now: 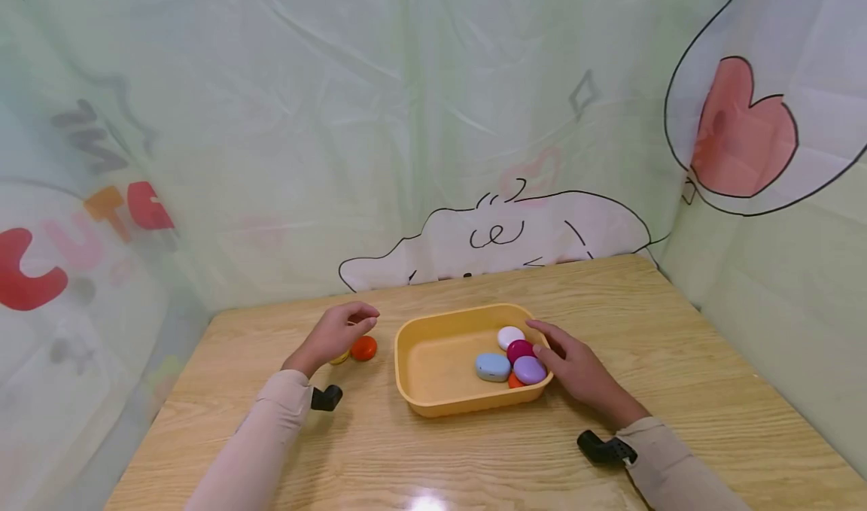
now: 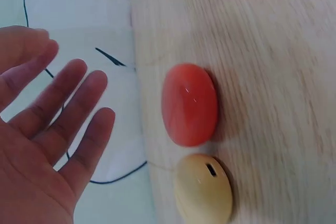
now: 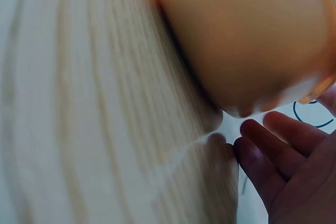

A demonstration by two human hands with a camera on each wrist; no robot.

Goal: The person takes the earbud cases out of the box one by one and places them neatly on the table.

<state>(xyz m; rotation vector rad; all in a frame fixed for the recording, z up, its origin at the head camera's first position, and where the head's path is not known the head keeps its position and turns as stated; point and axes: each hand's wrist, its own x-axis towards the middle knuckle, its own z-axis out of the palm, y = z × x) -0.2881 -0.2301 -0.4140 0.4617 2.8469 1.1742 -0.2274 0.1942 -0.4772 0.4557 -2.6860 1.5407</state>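
Observation:
My left hand [image 1: 341, 333] hovers above the table, its fingers loosely bent and holding nothing. Beside it lie a glossy orange-red oval pebble-shaped piece [image 2: 189, 105] and a yellow one [image 2: 203, 190] with a small dark slot; in the head view the hand partly covers the yellow one. My right hand [image 1: 574, 362] holds the right end of a yellow plastic tray [image 1: 433, 406], thumb over the rim and other fingers along the outside. Inside the tray's right half sit white [image 1: 511, 337], magenta [image 1: 520, 351], light blue [image 1: 492, 367], purple [image 1: 529, 370] and orange-red [image 1: 515, 381] pieces.
The wooden table [image 1: 474, 458] meets a printed curtain [image 1: 305, 157] along its back edge. Another curtain stretch [image 1: 779, 293] runs along the right side. Black wrist cameras sit on the left [image 1: 327, 398] and right [image 1: 605, 449] sleeves.

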